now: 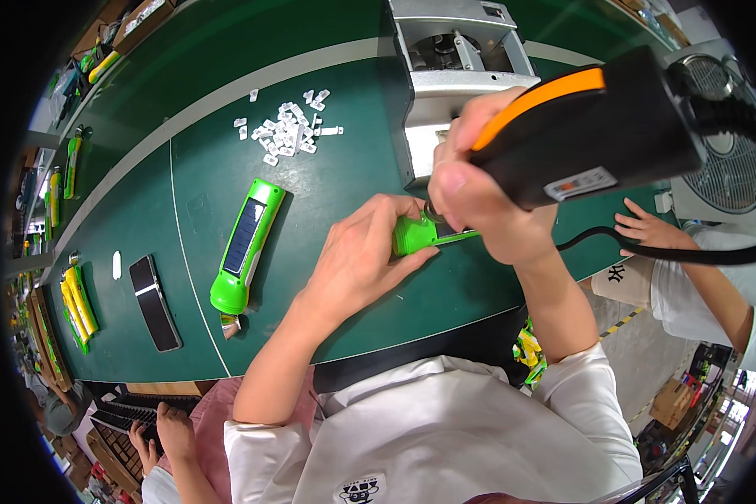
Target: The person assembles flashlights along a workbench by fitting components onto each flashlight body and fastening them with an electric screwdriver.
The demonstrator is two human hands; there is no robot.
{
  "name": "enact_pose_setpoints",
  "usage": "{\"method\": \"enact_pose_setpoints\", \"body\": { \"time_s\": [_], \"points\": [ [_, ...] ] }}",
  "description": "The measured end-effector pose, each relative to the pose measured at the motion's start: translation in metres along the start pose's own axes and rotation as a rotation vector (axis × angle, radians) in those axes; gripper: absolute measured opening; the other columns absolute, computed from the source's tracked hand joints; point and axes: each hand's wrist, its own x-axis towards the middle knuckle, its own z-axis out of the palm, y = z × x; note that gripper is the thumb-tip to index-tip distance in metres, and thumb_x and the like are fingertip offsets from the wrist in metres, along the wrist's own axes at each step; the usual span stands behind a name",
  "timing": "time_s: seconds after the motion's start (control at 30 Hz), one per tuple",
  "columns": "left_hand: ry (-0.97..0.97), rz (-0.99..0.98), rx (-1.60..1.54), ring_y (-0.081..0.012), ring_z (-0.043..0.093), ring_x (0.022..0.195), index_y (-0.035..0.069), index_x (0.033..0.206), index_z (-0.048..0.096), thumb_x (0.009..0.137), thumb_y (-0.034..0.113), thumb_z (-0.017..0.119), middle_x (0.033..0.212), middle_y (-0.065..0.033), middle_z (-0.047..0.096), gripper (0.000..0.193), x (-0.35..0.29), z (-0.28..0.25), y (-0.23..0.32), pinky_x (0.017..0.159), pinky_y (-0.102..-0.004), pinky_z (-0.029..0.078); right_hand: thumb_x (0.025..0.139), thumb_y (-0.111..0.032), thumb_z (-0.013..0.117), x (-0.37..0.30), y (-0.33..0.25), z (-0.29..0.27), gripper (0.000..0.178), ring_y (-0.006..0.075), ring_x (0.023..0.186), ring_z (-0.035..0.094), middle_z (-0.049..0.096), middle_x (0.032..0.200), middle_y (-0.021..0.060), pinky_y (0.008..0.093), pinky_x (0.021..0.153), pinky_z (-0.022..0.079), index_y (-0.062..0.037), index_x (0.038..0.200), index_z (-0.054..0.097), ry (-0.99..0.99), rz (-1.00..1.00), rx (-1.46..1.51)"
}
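My left hand grips a green flashlight lying on the table, with fingers and thumb on either side of its end. My right hand is closed around a black and orange electric screwdriver, whose tip points down at the flashlight's body. The exact contact point is partly hidden by my right fingers. To the left of my left hand lies another green flashlight with a dark solar panel. Farther back is a loose pile of small white plastic parts.
A metal machine stands at the back, close to the screwdriver. A thick black cable runs at right, near a fan and a co-worker's hand. A phone and yellow-green flashlights lie left; another person's hands are lower left.
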Motion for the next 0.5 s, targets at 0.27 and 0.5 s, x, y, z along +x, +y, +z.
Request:
{"method": "enact_pose_setpoints", "body": {
  "time_s": [0.27, 0.5],
  "points": [
    [0.021, 0.013, -0.063, -0.0352, 0.066, 0.09, 0.002, 0.111, 0.049, 0.078, 0.014, 0.084, 0.107, -0.0142, 0.066, 0.049, 0.0004, 0.0028, -0.0042, 0.075, -0.0423, 0.054, 0.089, 0.001, 0.064, 0.0011, 0.0091, -0.0061, 0.024, 0.009, 0.048, 0.045, 0.048, 0.07, 0.0042, 0.0253, 0.045, 0.039, -0.0027, 0.104, 0.045, -0.111, -0.046, 0.045],
    [-0.011, -0.018, -0.04, -0.0371, 0.066, 0.094, 0.001, 0.114, 0.047, 0.079, 0.014, 0.083, 0.109, -0.0158, 0.066, 0.052, 0.0012, -0.0007, -0.0005, 0.079, -0.0439, 0.055, 0.088, 0.003, 0.061, 0.0003, 0.0113, -0.0051, 0.024, 0.0095, 0.05, 0.045, 0.047, 0.07, 0.0041, 0.0262, 0.045, 0.039, -0.0031, 0.103, 0.044, -0.231, -0.078, 0.008]
  ]
}}
